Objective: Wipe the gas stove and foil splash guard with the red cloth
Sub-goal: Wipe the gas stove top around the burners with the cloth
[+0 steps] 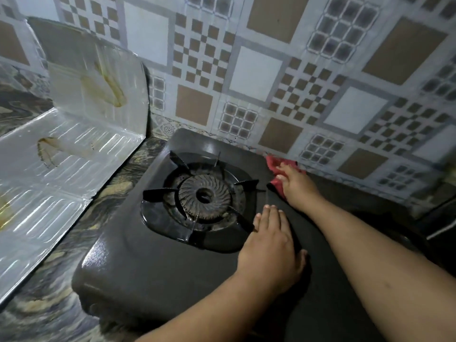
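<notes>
A black single-burner gas stove sits on a marbled counter, its round burner ringed by a pan support. My right hand presses the red cloth flat on the stove's far right corner, near the wall. My left hand lies flat, fingers together, on the stove top just right of the burner, holding nothing. The foil splash guard stands folded to the left of the stove, with brown grease stains on its panels.
A patterned tile wall runs behind the stove. The marbled counter shows between the stove and the foil guard. A dark object stands at the right edge.
</notes>
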